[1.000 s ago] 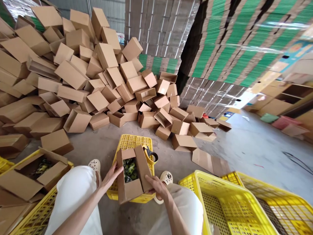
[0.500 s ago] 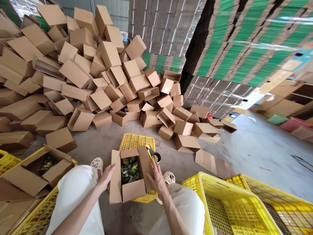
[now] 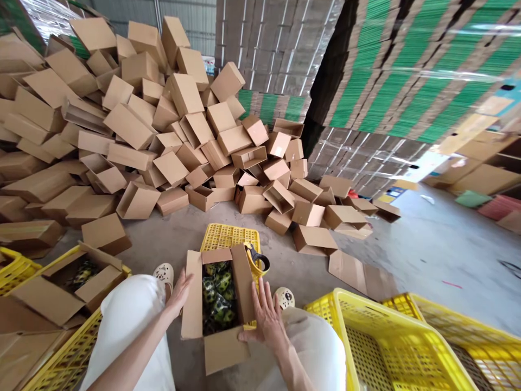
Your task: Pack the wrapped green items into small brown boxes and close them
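Flanking one open-topped carton (image 3: 243,293), left hand (image 3: 179,295) and right hand (image 3: 270,322), both open, seemingly touch its flaps (image 3: 224,352).

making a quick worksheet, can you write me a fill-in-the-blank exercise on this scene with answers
The crate under the open box is coloured ____.
The hand nearest the tape dispenser is the ____ one.
The wrapped stack at upper right has brown and ____ stripes.

Missing words: yellow; right; green.
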`<state>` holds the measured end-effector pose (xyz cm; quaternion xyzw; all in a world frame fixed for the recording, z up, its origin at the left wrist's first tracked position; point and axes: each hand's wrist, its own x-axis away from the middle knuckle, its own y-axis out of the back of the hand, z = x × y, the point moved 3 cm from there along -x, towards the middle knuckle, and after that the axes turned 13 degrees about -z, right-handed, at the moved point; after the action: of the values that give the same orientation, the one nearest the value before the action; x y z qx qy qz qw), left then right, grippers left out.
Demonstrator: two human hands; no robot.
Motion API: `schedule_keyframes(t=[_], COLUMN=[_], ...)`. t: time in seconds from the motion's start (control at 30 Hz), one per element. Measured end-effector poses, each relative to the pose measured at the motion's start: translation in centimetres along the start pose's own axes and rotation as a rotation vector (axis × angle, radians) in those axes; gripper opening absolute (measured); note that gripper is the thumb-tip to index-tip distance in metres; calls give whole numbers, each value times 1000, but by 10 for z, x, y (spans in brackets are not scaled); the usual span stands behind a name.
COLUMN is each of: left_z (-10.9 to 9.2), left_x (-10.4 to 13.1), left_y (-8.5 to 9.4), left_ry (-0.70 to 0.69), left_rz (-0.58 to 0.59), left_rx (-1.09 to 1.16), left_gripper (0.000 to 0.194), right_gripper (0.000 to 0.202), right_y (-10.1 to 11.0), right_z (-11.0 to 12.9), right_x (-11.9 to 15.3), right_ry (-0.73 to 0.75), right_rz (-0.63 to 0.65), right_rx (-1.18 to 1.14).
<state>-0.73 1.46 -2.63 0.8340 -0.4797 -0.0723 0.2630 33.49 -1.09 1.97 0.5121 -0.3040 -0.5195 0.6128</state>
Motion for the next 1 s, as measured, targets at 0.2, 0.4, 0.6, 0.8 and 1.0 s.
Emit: schedule_keyframes(t=[0.2, 0.4, 0.6, 0.8, 1.0], left_z=[-42, -77, -90, -85, -87], left_x=[14, 15, -29, -57, -66], left_y=[8, -14, -31, -39, -39], left_ry=[-509, -788, -724, -542, -500], left_rz=[-35, 237, 212, 263, 279], left_rx=[-197, -505, -564, -660, -631], left_gripper=[63, 67, 89, 89, 80], right_gripper=[146, 145, 150, 150, 153], right_y=[-6, -7, -12, -12, -6], right_z=[16, 5, 4, 7, 4], right_x=[6, 4, 6, 7, 5], right_ry=[7, -40, -71, -111, -116], right_rz=[10, 143, 208, 274, 304], right_rx=[18, 9, 4, -95, -257])
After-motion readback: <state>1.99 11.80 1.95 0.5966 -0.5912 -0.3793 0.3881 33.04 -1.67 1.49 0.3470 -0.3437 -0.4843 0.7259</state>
